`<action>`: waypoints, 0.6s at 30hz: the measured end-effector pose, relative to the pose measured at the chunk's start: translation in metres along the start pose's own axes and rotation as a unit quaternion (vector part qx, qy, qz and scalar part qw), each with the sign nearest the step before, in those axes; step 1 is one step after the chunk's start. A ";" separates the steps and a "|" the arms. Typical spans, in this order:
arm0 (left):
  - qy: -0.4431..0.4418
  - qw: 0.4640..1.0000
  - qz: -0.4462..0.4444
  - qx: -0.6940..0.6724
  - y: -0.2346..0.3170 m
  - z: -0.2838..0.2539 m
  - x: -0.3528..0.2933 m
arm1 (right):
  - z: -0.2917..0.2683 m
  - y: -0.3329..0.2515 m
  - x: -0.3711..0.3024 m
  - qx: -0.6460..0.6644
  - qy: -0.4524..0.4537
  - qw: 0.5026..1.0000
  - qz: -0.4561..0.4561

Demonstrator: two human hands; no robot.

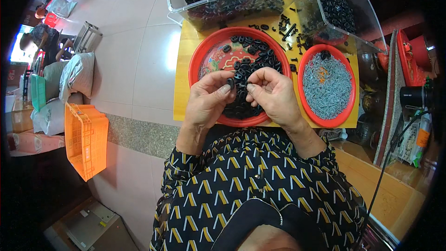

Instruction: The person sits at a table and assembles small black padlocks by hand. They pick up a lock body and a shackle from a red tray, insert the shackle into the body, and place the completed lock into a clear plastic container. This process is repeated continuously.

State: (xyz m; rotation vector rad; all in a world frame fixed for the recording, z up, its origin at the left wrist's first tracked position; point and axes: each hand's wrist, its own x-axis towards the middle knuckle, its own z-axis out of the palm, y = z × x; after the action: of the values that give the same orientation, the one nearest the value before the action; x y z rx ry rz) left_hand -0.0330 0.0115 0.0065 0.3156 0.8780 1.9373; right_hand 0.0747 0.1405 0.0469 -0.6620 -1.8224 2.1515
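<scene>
I saw the left hand (pixel 206 100) pinching 1 black ring (pixel 231 83) over the red plate (pixel 197 62). The right hand (pixel 274 93), at 3 o'clock from it, pinched a small metal clip (pixel 243 85) (barely visible), almost touching the ring.

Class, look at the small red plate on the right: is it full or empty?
Full. The small red plate is covered nearly rim to rim with small silvery metal pieces, plus a few orange bits at centre.
</scene>
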 end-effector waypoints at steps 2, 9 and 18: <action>0.006 1.000 -0.002 -0.010 0.000 0.003 -0.002 | 0.002 0.000 -0.001 0.000 0.000 1.000 -0.003; 0.002 1.000 -0.005 0.000 0.002 0.010 -0.007 | 0.004 -0.003 -0.002 -0.002 -0.007 1.000 0.015; -0.019 0.997 0.020 0.066 0.000 0.011 -0.007 | 0.000 -0.002 -0.001 -0.038 -0.017 0.999 0.018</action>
State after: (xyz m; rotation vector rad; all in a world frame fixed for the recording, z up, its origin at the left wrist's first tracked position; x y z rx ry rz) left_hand -0.0235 0.0109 0.0151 0.4486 0.9841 1.9073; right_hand 0.0756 0.1405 0.0495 -0.6842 -1.9338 2.1378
